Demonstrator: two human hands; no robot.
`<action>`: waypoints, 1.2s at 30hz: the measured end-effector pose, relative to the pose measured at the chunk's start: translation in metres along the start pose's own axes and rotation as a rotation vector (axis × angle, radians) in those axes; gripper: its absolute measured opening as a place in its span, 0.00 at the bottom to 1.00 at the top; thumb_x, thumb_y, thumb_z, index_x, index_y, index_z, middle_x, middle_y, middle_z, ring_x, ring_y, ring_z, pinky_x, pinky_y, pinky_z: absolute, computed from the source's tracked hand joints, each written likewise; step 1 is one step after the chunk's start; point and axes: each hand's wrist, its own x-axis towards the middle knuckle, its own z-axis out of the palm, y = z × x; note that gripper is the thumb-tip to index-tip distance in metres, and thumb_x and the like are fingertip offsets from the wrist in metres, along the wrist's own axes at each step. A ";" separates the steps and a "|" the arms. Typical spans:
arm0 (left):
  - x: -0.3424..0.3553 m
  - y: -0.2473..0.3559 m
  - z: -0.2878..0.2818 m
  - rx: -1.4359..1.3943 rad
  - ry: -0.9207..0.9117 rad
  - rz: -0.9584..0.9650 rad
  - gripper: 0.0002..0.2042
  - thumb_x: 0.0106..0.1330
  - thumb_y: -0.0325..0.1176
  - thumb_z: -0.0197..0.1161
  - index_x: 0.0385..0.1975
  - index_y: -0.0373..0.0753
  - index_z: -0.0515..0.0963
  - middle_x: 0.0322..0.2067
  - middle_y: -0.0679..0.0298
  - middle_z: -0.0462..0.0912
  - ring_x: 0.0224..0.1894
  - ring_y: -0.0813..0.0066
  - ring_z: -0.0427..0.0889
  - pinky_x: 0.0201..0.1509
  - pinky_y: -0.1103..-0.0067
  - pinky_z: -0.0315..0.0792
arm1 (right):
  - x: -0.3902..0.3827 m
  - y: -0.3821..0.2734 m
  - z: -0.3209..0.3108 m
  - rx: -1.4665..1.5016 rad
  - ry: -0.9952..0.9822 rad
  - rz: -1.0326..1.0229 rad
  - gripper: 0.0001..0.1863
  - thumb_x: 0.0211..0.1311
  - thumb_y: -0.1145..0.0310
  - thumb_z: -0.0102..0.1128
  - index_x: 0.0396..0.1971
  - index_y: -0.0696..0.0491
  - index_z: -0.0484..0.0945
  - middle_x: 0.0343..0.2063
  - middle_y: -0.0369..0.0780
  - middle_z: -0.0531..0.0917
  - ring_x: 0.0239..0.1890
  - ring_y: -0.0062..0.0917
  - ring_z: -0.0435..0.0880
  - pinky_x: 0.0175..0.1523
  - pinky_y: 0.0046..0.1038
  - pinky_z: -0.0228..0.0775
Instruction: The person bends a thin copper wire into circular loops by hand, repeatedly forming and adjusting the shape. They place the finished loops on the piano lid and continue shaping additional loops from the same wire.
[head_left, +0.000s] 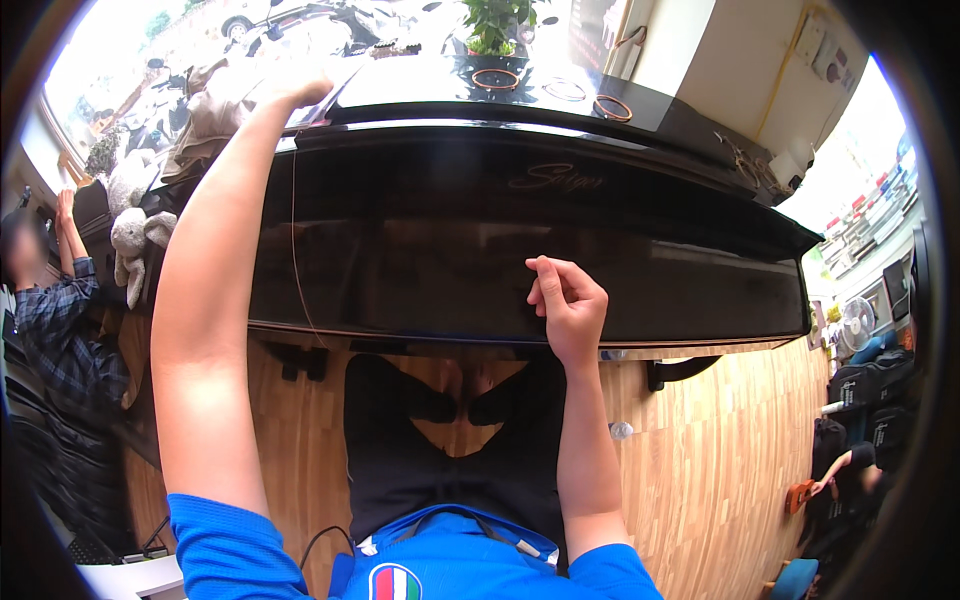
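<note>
A glossy black piano [440, 230] stretches in front of me. My left hand [303, 88] reaches far forward to the left end of its top, beside crumpled light cloth [215, 105]; glare washes out its fingers. A thin copper-coloured string [295, 220] hangs from the top edge just below that hand, down the piano's front. My right hand [568, 300] is in front of the piano's dark face, fingers curled and thumb pressed to them. Whatever it may hold is too small to see. Three ring-shaped coils, among them a copper-coloured coil [612, 108], lie on the top toward the right.
A potted plant [492, 28] stands behind the coils. Grey plush toys [132, 230] are at the piano's left end, near a person in a checked shirt [60, 310]. At the far right a person's hand touches a small orange-brown guitar-like instrument [798, 496]. A fan [857, 325] stands beyond.
</note>
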 end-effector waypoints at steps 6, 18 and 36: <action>-0.004 -0.026 0.002 -1.148 -0.220 -0.280 0.13 0.77 0.36 0.45 0.45 0.41 0.79 0.34 0.71 0.81 0.30 0.88 0.77 0.37 0.88 0.76 | -0.001 -0.002 0.000 -0.014 -0.009 -0.018 0.10 0.70 0.67 0.61 0.38 0.57 0.86 0.18 0.31 0.80 0.20 0.09 0.74 0.24 0.14 0.62; -0.104 0.003 -0.067 -1.771 -0.019 -0.039 0.17 0.77 0.38 0.53 0.59 0.36 0.75 0.51 0.64 0.82 0.40 0.83 0.79 0.46 0.85 0.76 | -0.001 0.002 0.001 0.003 0.000 -0.008 0.10 0.70 0.67 0.61 0.37 0.57 0.86 0.18 0.31 0.80 0.20 0.09 0.74 0.24 0.14 0.62; -0.327 0.084 -0.009 -1.718 -0.540 0.089 0.09 0.74 0.32 0.59 0.44 0.33 0.77 0.29 0.61 0.85 0.28 0.81 0.83 0.32 0.84 0.79 | 0.006 -0.028 -0.016 0.278 -0.617 0.292 0.25 0.77 0.57 0.49 0.60 0.63 0.71 0.40 0.46 0.85 0.38 0.29 0.87 0.44 0.31 0.83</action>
